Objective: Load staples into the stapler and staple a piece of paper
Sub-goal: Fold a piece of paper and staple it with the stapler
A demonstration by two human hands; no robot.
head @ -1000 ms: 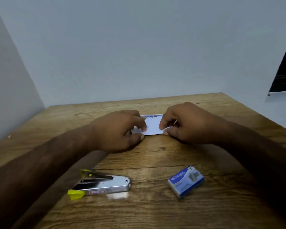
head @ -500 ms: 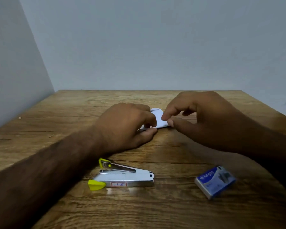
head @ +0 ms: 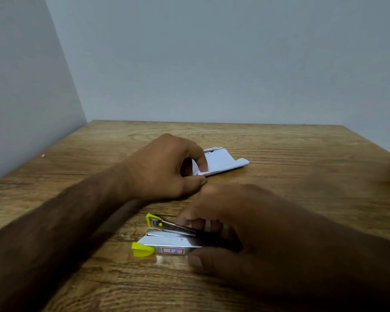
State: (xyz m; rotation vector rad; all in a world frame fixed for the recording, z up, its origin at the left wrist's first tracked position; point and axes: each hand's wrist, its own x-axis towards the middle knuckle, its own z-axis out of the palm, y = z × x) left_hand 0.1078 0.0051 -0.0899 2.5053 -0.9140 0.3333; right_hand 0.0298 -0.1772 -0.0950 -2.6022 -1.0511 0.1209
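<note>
A folded white paper (head: 223,162) lies on the wooden table (head: 302,154). My left hand (head: 167,167) pinches its near left corner between thumb and forefinger. A silver stapler (head: 167,242) with yellow ends lies on its side nearer to me. My right hand (head: 230,233) is over the stapler's right end, blurred, with fingers on the far side and the thumb on the near side. The blue staple box is hidden, out of sight under my right arm.
The table meets pale walls at the left and the back. A tiny scrap (head: 43,156) lies near the left wall. Bare wood stretches to the right of the paper.
My right hand has let go of the paper and dropped down onto the stapler. My left hand keeps its pinch on the paper. The view has shifted left.
</note>
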